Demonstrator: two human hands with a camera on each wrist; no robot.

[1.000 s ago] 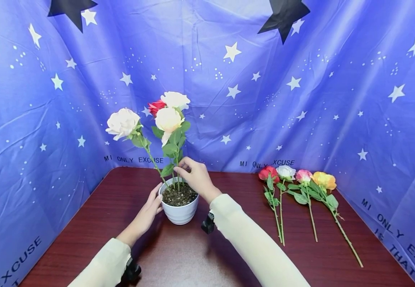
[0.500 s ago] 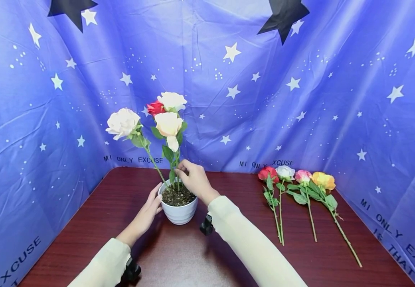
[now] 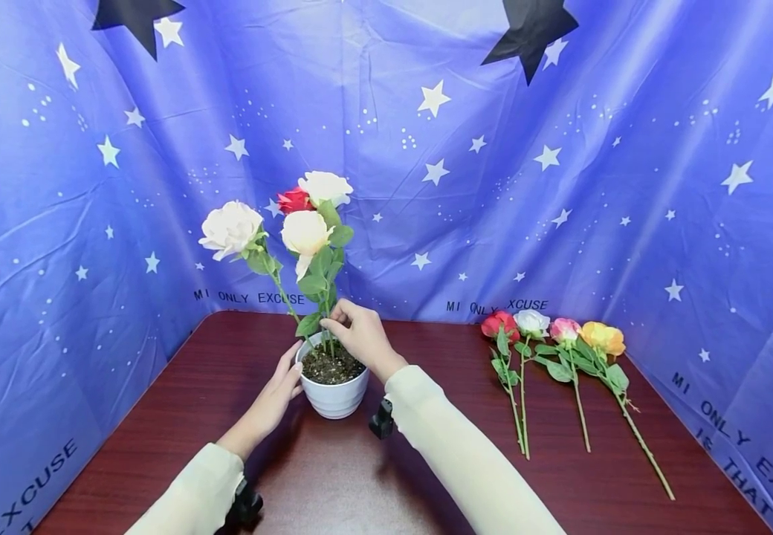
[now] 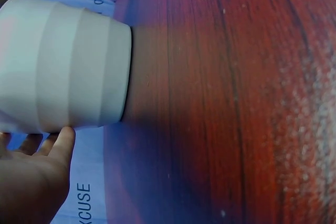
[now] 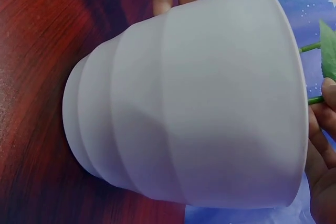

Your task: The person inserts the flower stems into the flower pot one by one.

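Note:
A white ribbed flowerpot (image 3: 334, 400) filled with dark soil (image 3: 333, 367) stands upright on the table. My left hand (image 3: 273, 397) rests against the pot's left side, fingers extended along the wall. Above the rim, my right hand (image 3: 364, 338) pinches the green stem of a cream rose (image 3: 306, 232) between thumb and fingers. Behind that rose, a white rose (image 3: 328, 189) and a red rose (image 3: 294, 200) stand in the pot. Another white rose (image 3: 231, 229) leans out to the left. In the right wrist view the right fingers (image 5: 325, 124) hold the stem just past the rim.
To the right on the brown wooden table (image 3: 427, 446) lie a red rose (image 3: 500, 325), a white rose (image 3: 532, 322), a pink rose (image 3: 565, 329) and a yellow rose (image 3: 603, 339), blooms toward the back. A blue star-patterned cloth (image 3: 386, 148) surrounds the table.
The cream rose has turned about its stem, its bloom swinging slightly right and then back left while dipping lower. My right hand shifted only slightly; my left hand and the pot stayed put.

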